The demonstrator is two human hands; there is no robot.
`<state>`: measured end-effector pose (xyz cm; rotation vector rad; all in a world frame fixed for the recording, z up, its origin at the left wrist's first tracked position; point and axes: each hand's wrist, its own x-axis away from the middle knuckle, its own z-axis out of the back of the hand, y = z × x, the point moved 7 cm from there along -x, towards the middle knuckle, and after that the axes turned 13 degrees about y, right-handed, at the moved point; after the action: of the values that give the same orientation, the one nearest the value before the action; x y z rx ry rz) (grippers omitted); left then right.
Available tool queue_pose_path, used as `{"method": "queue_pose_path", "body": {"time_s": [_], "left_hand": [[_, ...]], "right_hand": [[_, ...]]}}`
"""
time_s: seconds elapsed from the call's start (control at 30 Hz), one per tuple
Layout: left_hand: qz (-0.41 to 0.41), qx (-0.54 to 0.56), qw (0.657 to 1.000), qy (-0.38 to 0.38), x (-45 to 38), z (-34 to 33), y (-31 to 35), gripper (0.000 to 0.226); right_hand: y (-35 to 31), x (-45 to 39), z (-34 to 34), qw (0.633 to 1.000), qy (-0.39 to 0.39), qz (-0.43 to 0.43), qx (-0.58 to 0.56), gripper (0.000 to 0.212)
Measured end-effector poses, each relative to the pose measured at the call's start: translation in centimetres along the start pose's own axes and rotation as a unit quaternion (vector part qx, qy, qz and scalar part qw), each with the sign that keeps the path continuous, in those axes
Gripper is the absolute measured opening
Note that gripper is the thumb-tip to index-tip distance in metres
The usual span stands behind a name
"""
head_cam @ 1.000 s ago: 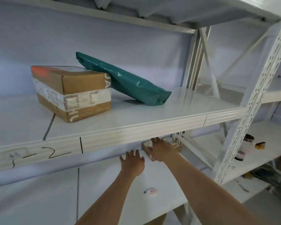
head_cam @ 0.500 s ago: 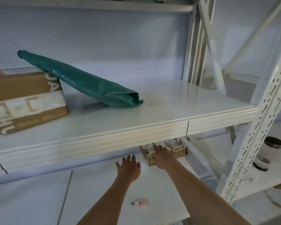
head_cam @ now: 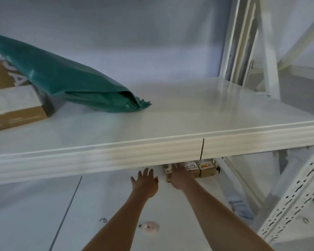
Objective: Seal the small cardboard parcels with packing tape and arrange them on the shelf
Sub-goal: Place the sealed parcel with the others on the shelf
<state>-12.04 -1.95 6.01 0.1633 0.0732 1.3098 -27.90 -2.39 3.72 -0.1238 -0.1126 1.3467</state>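
Note:
On the lower shelf (head_cam: 34,214), far back under the upper shelf's front edge (head_cam: 116,158), stand two small cardboard parcels side by side. My right hand (head_cam: 180,177) rests flat on the left parcel (head_cam: 168,176), fingers stretched forward, their tips hidden by the edge. The right parcel (head_cam: 207,169), with a white and orange label on top, touches it. My left hand (head_cam: 145,183) is spread open just left of the parcels, holding nothing.
On the upper shelf a green plastic mailer bag (head_cam: 76,84) leans on a large taped cardboard box (head_cam: 11,105). A small pink object (head_cam: 150,227) lies on the lower shelf between my forearms. A perforated white upright (head_cam: 297,196) stands at the right.
Both hands have reached a little deeper under the upper shelf. The view has shifted right and closer, and the second small parcel now shows beside the first.

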Motion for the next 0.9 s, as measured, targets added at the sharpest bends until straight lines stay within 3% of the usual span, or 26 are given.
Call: {"method": "queue_pose_path", "body": {"time_s": [0.23, 0.33, 0.6, 0.9], "left_hand": [[0.006, 0.022, 1.0, -0.018, -2.3, -2.7, -1.6, 0.059], [0.002, 0.034, 0.999, -0.007, -3.5, -3.9, -2.1, 0.059], [0.013, 0.064, 0.998, 0.023, -5.1, -7.0, -3.3, 0.057], [0.034, 0.087, 0.995, 0.037, -4.3, -7.6, -3.5, 0.057]], "right_hand": [[-1.4, -4.7, -1.7, 0.997, 0.047, -0.01, -0.062, 0.048], [-1.5, -6.4, -2.7, 0.996, 0.086, -0.007, -0.038, 0.054], [0.0, -8.6, -6.3, 0.997, 0.083, -0.003, -0.005, 0.064], [-0.7, -4.9, -8.6, 0.992, 0.123, 0.019, 0.01, 0.075]]}}
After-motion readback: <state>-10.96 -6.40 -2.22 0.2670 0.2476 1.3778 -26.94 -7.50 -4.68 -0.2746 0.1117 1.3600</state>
